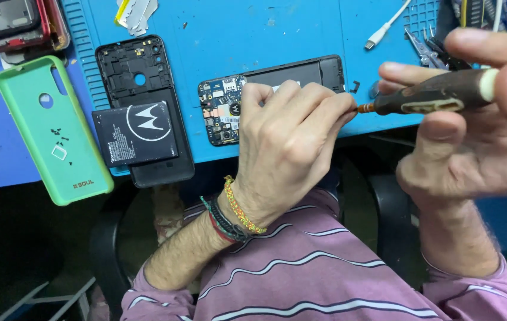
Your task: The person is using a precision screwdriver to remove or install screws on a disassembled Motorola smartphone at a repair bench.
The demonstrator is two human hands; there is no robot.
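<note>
Gripping tool: right hand (pixel 473 137) closed around a screwdriver (pixel 431 98), right of centre.
Left hand (pixel 286 139): fingers pinching the screwdriver tip, over the opened phone (pixel 265 95).
Phone: on the desk (pixel 301 30), centre.
Battery (pixel 134 134): left.

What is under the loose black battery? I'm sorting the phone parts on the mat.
The battery lies on the black back cover, whose camera holes show above it. The cover's middle is hidden beneath the battery.

Left hand (pixel 286 139) fingers pinched together, right hand (pixel 479 119) curled in grip, wrists raised
</note>
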